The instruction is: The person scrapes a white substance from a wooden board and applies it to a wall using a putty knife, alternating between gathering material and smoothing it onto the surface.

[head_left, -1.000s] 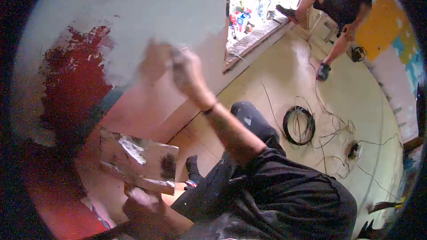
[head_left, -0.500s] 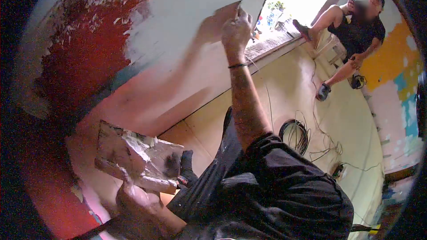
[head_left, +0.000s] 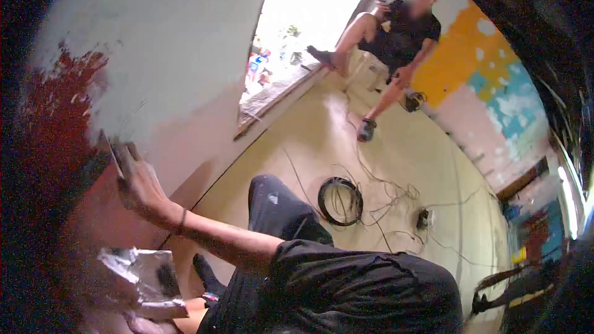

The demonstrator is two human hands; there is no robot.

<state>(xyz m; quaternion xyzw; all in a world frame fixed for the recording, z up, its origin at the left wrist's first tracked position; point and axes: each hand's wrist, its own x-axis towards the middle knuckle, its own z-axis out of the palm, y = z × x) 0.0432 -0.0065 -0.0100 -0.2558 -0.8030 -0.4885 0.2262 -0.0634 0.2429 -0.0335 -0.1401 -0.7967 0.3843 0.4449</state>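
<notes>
My right hand (head_left: 141, 185), with a dark band on its wrist, holds a thin flat scraper (head_left: 115, 156) against the painted wall (head_left: 179, 43). The blade is beside the edge of a dark red patch (head_left: 65, 96), where pale filler covers part of the wall. Below it, at the bottom left, my left hand (head_left: 145, 324) grips a flat board (head_left: 170, 266) from underneath. White paste (head_left: 127, 266) lies on the board. The fingers of my left hand are mostly hidden by the board and the dark image edge.
A bright opening with a sill (head_left: 278, 96) is beside the wall. Another person (head_left: 402, 37) sits beyond it, holding a phone. A coiled black cable (head_left: 340, 201) and loose wires lie on the pale floor (head_left: 297, 142). My bent knee (head_left: 275, 201) is near the wall.
My right hand has moved with the scraper from near the opening down and left to the red patch. The view has turned right, and the board now appears lower.
</notes>
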